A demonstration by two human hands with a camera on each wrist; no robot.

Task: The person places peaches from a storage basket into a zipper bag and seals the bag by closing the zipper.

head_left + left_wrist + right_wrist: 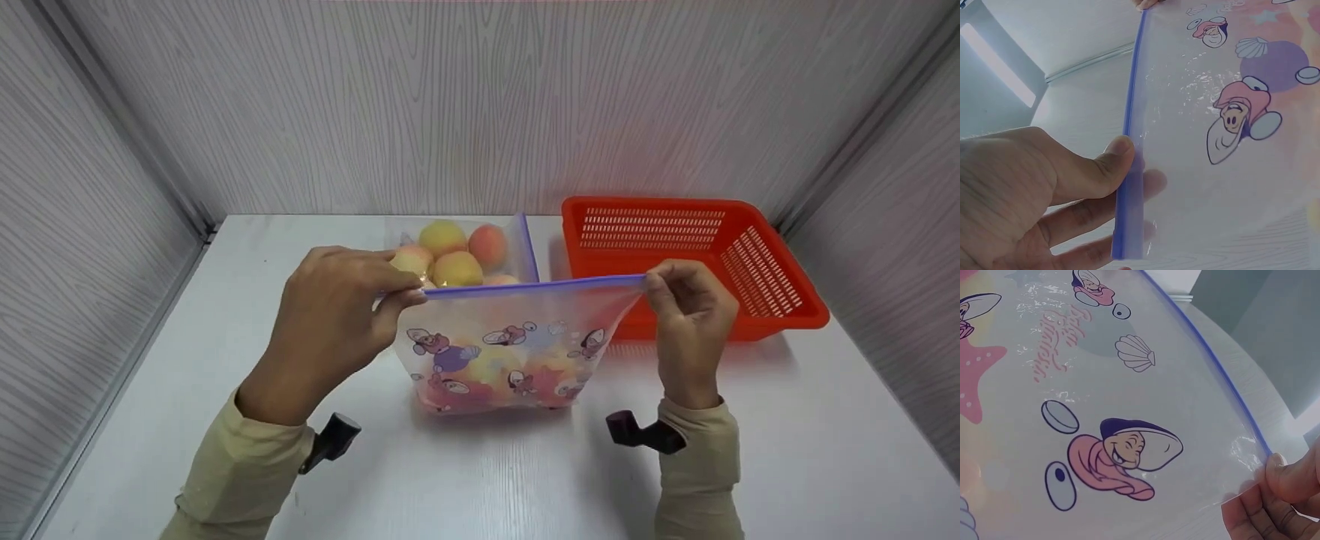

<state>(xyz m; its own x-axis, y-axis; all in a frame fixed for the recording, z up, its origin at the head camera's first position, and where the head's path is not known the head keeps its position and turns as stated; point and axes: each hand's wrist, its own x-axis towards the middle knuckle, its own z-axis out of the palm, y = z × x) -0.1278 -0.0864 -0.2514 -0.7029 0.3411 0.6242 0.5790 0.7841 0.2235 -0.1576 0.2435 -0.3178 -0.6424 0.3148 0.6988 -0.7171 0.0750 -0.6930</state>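
Note:
A translucent zip bag (502, 352) with printed cartoon shells hangs between the two hands, its purple zip strip (540, 286) stretched across the top. Blurred yellow and red round shapes show through its lower part. The left hand (337, 315) pinches the strip's left end between thumb and fingers; in the left wrist view the thumb (1114, 163) presses on the purple edge. At the other end, the right hand (694, 315) pinches the top corner, which the right wrist view also shows (1280, 489). The strip looks pressed together along its length.
Behind the held bag lies another clear bag with a purple edge (529, 247), holding several peaches (457, 268). A red plastic basket (780, 292) with slotted walls stands at the back right of the white table (487, 487). Grey wood-grain panels (480, 105) enclose the back and sides.

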